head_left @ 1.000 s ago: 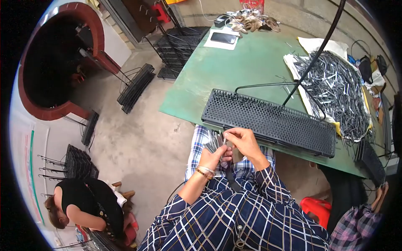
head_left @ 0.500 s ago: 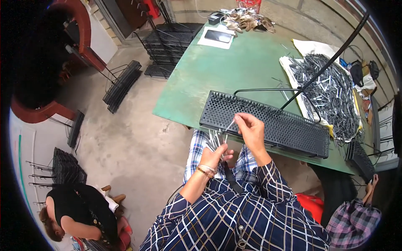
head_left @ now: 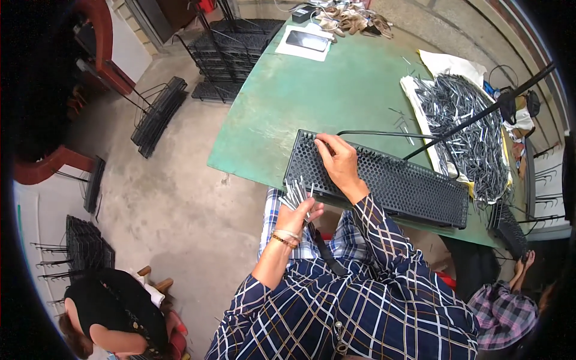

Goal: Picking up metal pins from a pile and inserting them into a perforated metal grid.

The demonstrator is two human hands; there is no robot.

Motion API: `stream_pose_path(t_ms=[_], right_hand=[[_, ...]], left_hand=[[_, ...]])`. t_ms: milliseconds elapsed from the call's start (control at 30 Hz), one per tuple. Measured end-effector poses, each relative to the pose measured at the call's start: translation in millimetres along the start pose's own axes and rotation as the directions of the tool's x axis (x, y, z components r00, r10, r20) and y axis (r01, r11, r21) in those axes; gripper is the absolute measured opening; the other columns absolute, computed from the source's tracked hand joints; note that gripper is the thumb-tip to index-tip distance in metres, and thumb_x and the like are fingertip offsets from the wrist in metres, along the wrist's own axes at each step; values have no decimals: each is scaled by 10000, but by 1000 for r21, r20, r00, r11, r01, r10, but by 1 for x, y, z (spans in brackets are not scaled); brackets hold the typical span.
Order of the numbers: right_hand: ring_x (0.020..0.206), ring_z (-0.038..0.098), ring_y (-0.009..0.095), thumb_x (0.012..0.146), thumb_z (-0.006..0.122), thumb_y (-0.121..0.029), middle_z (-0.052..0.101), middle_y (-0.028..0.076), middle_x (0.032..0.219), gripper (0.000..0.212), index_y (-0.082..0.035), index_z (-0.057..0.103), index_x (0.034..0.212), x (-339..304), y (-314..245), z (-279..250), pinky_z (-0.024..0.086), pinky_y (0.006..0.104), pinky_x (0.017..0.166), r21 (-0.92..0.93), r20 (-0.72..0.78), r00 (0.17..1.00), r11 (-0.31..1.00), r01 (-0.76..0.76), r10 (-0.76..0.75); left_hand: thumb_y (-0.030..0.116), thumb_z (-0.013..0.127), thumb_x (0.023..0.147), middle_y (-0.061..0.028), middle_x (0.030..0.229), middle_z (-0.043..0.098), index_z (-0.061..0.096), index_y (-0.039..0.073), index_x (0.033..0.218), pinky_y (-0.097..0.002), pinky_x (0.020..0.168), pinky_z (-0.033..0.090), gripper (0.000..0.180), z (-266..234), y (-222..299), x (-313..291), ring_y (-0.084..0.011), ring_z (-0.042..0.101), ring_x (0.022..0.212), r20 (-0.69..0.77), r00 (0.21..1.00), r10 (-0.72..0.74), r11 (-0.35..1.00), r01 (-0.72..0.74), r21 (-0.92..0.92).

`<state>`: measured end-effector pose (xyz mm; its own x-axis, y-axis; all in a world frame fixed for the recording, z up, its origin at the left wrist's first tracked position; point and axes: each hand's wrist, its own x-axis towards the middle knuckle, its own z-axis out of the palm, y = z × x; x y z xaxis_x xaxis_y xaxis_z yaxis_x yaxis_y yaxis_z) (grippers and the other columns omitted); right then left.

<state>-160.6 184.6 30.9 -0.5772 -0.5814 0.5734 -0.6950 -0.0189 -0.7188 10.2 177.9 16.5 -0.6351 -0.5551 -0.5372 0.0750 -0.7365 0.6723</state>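
My left hand (head_left: pixel 294 218) is closed around a fanned bundle of thin grey metal pins (head_left: pixel 295 193), in front of the near left corner of a long black perforated rack (head_left: pixel 408 188). My right hand (head_left: pixel 339 163) reaches over the rack's left end. Its thumb and forefinger are pinched together at the far row of holes, and whatever is between them is hidden. Short dark pin ends stand up along that far edge. A black rod frame (head_left: pixel 390 132) rises from the rack's far side.
The rack lies along the near edge of a green table (head_left: pixel 264 114). A white sack (head_left: pixel 423 111) heaped with pins (head_left: pixel 465 129) is at the right. A phone (head_left: pixel 307 40) and gloves (head_left: pixel 354 21) lie at the back. Stacked racks (head_left: pixel 225 60) stand on the floor; people sit lower left and right.
My right hand has moved from beside the bundle, where it held one pin, up and left to the rack's far edge. My left hand has shifted slightly left with the bundle.
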Motion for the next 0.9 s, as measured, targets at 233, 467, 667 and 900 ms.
stream_pose_path(t_ms=[233,467,667,900], right_hand=[[656,604,265,787,654,-86,622,103,843,115,-27,646,885,-4,10,1,487,321,591,-150,102,981,972,179,-165],[643,590,189,798,656,-111,614,85,857,162,-11,660,925,-4,-14,-17,473,290,594,-31,144,986,996,-82,86],[639,531,55,817,668,-199,662,56,806,227,9,676,908,-28,-21,-36,416,205,528,71,510,769,872,-485,386],[564,508,35,830,646,-147,638,6,738,182,6,668,925,-20,-24,-42,402,185,480,271,370,776,739,-617,511]], left_hand=[[17,602,822,-94,843,583,517,-30,969,-317,653,579,176,1,0,5,-228,641,741,27,999,-18,1000,18,13],[31,601,826,-74,865,602,529,10,999,-304,626,563,189,9,4,0,-205,639,753,-2,998,-59,998,59,12],[55,605,837,-72,876,596,542,10,997,-301,632,570,178,15,9,0,-199,640,753,17,1000,25,999,-24,-25],[100,615,842,-76,865,598,550,5,971,-292,563,566,174,11,3,4,-205,643,731,20,999,-32,999,31,27]])
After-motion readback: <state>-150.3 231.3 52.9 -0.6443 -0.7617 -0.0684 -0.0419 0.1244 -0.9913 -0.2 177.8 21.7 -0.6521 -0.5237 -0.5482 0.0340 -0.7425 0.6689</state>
